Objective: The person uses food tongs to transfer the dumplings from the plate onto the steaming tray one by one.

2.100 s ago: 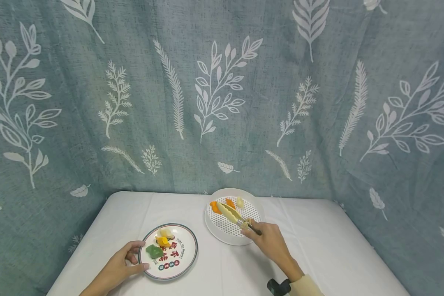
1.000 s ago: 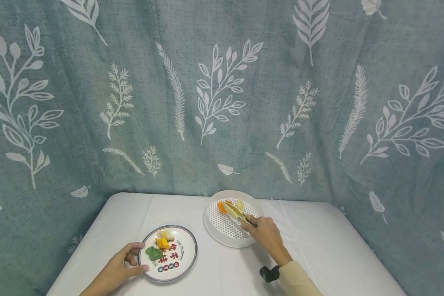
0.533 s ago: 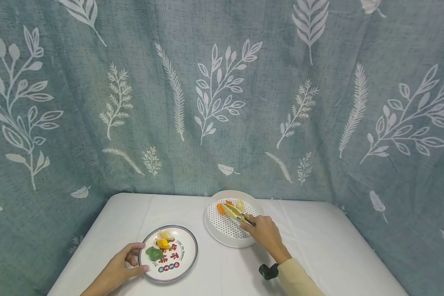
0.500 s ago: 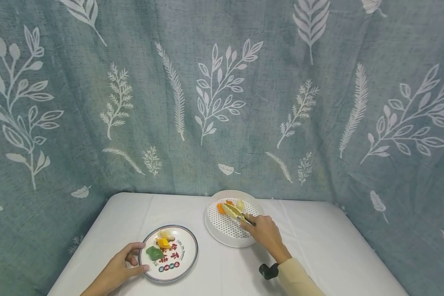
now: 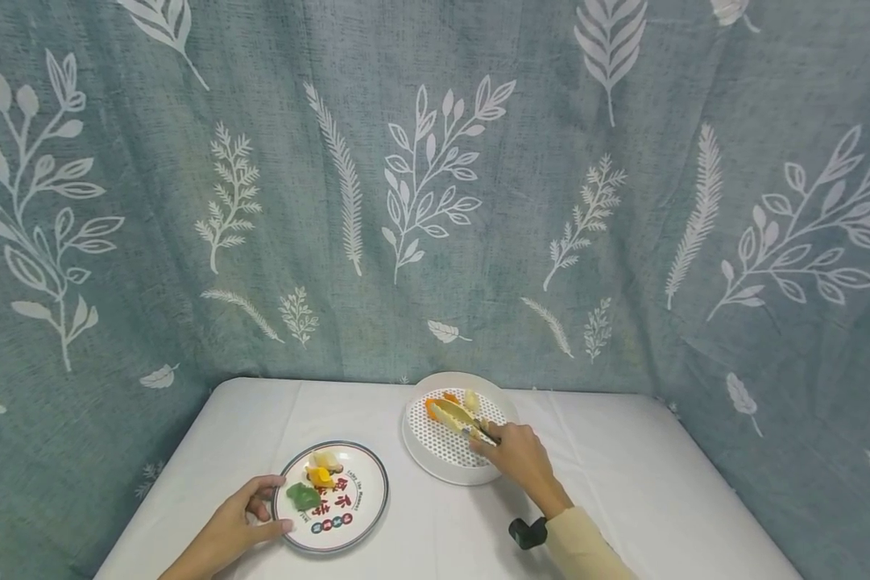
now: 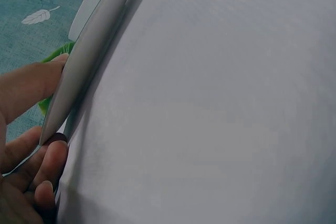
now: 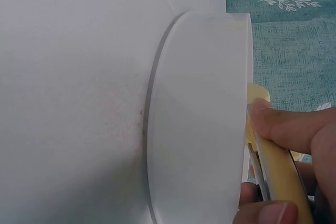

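Observation:
My left hand grips the left rim of a round white plate with a dark-ringed edge and red lettering. In the left wrist view the thumb lies over the rim, with fingers below. On the plate sit a green piece, a yellow piece and a pale piece of food. My right hand holds pale yellow tongs over a white perforated round basket. Their tips overlap an orange piece; a second orange piece and a pale yellow piece lie behind.
A white cloth covers the table. Behind it and at both sides hangs a blue-green curtain with white leaf patterns. The basket stands near the table's back edge, the plate closer on the left. A black device is on my right wrist.
Since the earliest frame, the tongs and the front orange piece have shifted slightly right in the basket. Lately the tongs have turned a little. My left hand and the plate stay put.

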The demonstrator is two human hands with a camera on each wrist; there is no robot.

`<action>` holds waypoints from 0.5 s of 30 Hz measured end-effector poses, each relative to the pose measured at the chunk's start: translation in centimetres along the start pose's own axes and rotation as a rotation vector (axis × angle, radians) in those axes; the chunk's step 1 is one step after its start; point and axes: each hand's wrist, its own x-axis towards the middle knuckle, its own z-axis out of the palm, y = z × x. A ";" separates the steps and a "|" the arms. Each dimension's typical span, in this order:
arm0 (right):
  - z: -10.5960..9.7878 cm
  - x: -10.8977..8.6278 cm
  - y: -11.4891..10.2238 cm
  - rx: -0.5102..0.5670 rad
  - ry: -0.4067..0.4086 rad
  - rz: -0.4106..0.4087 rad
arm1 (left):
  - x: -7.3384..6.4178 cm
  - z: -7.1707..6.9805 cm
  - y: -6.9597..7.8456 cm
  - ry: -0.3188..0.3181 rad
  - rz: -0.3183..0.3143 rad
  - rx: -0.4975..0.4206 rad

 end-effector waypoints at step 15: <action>-0.4 -0.6 -0.1 0.102 0.051 -0.037 | -0.2 -0.1 0.2 0.008 0.014 0.004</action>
